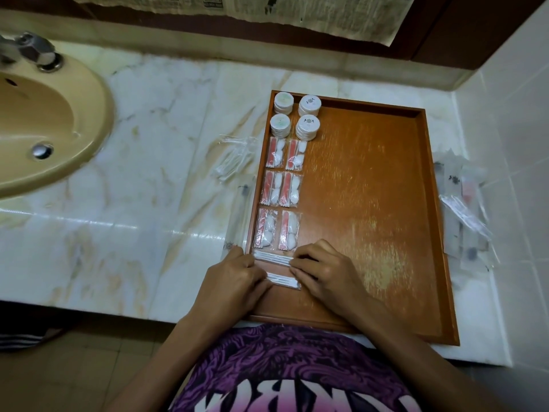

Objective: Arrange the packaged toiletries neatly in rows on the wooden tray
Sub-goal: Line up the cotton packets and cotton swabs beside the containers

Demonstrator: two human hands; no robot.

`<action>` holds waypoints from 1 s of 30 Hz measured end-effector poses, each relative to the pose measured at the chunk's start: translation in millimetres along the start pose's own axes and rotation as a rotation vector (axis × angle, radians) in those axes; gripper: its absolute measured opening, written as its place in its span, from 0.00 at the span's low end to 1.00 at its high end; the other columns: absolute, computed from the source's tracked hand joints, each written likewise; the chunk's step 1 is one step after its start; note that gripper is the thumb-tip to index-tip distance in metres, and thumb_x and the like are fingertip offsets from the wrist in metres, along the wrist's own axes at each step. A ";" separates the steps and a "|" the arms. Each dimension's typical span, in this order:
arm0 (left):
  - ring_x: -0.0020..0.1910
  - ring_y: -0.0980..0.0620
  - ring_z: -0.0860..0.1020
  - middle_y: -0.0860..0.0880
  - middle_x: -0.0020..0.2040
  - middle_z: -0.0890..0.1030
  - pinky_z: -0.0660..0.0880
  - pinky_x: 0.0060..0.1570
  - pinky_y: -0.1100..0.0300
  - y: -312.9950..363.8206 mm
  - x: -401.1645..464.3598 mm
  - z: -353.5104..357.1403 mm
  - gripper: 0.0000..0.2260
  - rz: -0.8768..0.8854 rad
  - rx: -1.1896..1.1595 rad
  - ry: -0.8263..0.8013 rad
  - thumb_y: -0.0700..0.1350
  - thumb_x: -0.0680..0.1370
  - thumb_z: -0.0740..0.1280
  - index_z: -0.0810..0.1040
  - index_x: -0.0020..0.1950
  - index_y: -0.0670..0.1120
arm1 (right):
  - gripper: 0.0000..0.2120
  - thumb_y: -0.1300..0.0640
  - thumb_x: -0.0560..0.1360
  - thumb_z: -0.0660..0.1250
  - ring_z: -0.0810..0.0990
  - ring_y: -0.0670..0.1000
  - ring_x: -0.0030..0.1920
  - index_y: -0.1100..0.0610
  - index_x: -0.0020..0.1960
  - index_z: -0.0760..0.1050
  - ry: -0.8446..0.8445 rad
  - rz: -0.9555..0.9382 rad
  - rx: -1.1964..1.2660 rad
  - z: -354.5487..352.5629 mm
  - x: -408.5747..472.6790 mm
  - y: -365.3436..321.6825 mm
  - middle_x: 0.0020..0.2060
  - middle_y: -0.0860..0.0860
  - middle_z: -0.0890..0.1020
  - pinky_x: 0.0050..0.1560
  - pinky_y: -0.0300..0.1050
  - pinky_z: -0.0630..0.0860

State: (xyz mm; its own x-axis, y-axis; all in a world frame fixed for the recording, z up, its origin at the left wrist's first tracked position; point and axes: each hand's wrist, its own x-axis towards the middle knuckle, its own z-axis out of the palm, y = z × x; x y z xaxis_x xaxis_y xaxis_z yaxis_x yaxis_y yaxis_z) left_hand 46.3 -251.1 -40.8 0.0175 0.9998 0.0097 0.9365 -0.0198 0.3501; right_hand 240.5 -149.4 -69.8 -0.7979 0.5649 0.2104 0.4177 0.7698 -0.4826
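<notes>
Head view. Wooden tray [371, 203] on the marble bench [178, 120], right of the sink [44, 120]. Down its left side, in pairs: four stacks of round soaps [295, 115], then six packets of cotton and pink file [282, 191], then two cotton-swab packets [277, 269] nearest me. My left hand [234, 281] and right hand [323, 270] bracket the swab packets, fingers curled, tips pinching their ends. Loose swab packets [233, 162] lie off the tray's left edge; more packets [463, 203], blurred, off its right.
</notes>
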 end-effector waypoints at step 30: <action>0.39 0.50 0.77 0.53 0.34 0.78 0.71 0.22 0.59 -2.1 1.8 -0.2 0.08 -0.055 0.005 -0.002 0.48 0.66 0.78 0.81 0.37 0.49 | 0.05 0.56 0.76 0.68 0.76 0.49 0.45 0.57 0.46 0.82 0.006 -0.036 0.021 6.8 -17.7 -8.7 0.45 0.49 0.80 0.37 0.45 0.75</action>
State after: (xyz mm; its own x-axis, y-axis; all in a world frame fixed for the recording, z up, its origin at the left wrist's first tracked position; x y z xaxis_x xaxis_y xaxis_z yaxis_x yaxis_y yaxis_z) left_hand 44.3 -249.3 -41.3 -0.0330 0.9994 -0.0111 0.9379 0.0348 0.3452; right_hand 248.0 -168.1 -75.1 -0.8096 0.5389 0.2326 0.3799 0.7832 -0.4923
